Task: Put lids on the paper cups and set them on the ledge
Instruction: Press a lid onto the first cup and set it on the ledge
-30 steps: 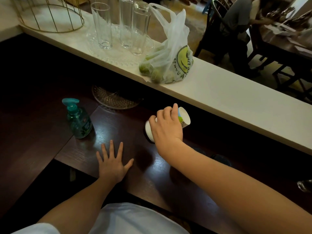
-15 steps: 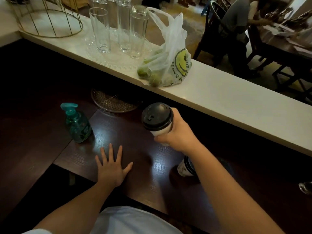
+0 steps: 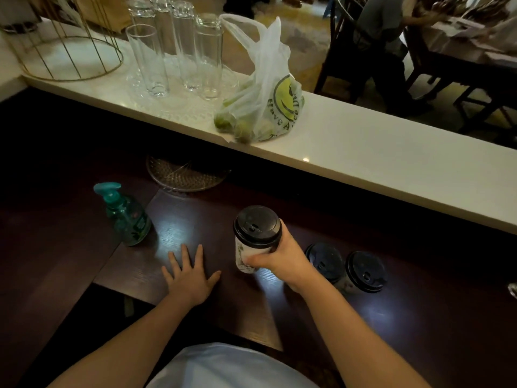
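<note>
My right hand (image 3: 281, 260) grips a white paper cup (image 3: 253, 239) with a black lid, upright, just above the dark wooden table (image 3: 195, 214). To its right two more lidded paper cups (image 3: 326, 260) (image 3: 365, 271) stand side by side on the table. My left hand (image 3: 188, 277) lies flat on the table, fingers spread, holding nothing. The white ledge (image 3: 377, 155) runs across behind the table, from upper left to right.
On the ledge stand several tall glasses (image 3: 179, 49) on a clear tray, a plastic bag of green fruit (image 3: 265, 99) and a gold wire basket (image 3: 64, 49). A teal soap pump bottle (image 3: 126, 215) and a woven coaster (image 3: 184, 175) sit on the table. A person sits at a far table (image 3: 386, 32).
My right hand picked up the cup that lay on its side and brought it upright, lidded, nearer to me. The view shifted, and two more lidded cups show at the right.
</note>
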A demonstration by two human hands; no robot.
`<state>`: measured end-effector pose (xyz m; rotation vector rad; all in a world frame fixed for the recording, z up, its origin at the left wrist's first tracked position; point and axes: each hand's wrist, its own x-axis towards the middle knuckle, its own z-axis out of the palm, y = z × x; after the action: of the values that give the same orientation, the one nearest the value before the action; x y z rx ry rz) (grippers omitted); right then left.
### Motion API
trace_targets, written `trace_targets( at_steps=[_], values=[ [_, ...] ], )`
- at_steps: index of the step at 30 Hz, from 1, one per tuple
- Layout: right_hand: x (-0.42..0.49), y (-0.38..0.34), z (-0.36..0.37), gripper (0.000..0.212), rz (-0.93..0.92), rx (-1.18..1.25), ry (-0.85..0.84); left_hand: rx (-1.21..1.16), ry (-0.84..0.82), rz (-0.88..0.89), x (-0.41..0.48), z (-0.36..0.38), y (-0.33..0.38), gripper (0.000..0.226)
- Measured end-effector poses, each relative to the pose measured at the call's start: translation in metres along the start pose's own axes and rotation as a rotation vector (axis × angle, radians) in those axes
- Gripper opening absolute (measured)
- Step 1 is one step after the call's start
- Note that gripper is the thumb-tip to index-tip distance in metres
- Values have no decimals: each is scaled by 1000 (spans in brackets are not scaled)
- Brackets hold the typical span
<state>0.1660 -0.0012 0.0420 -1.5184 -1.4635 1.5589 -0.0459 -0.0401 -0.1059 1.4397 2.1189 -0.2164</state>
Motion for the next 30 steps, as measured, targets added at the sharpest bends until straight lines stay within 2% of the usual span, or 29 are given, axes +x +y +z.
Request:
trace_targets(
  at_steps=[3,5,6,8,10,12,17,22,30],
  values=[
    [0,1,-7,87,-4,-2,-32,-257,-93,29,-4,-28,13,87],
    [1,0,-11,88,-19,8,-46,-618,-224,139,-15,-54,21,80],
    [1,-1,-13,88,-28,14,-49,-804,-330,202,-21,-68,25,85],
    [2,-5,-19,87,-52,30,-59,-993,-459,360,-34,-96,34,87],
    [2,-11,-24,85,-64,45,-86,-977,-455,512,-42,-117,48,77],
    [2,-20,-32,82,-76,55,-119,-955,-385,580,-46,-129,64,65],
    [4,-31,-55,79,-105,49,-114,-951,-323,649,-47,-139,89,59],
    [2,-28,-72,68,-129,98,-24,-966,-273,712,-48,-140,116,59],
    [5,-49,-94,54,-251,60,107,-949,-92,829,-49,-166,153,53]
  ],
)
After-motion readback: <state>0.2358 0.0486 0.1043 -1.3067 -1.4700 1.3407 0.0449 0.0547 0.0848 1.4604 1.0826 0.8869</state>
